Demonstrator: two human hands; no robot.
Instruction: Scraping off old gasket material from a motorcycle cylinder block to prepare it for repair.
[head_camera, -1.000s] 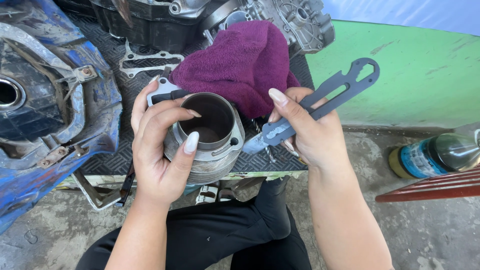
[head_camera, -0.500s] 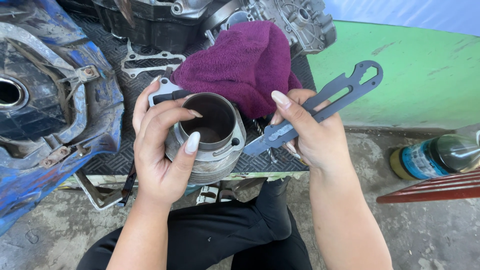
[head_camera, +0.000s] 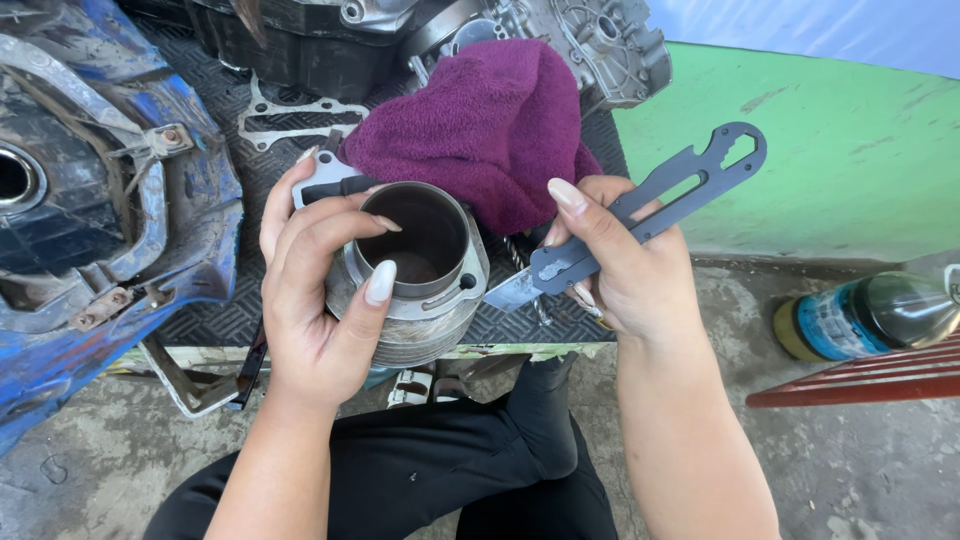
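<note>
**Cylinder in one hand, blade in the other**

The left hand (head_camera: 315, 300) wraps around a grey metal engine cylinder (head_camera: 415, 275), fingers curled over its rim and thumb pressed against its finned side, holding it with the open bore facing up. The right hand (head_camera: 625, 270) is clamped on a grey utility knife (head_camera: 640, 210), just right of the cylinder; the short blade tip points at the cylinder's upper edge and sits just beside it, though I cannot tell if it touches. The knife's slotted handle angles up and away to the right. Behind the cylinder a purple towel (head_camera: 490, 125) lies bunched on the bench (head_camera: 215, 310), which wears a black tread mat. Further behind it stands a grey engine casing (head_camera: 600, 45). Left of the cylinder lies a blue fuel tank (head_camera: 90, 200). Far right of it, on the concrete floor, a bottle (head_camera: 860, 315) lies on its side.
</note>
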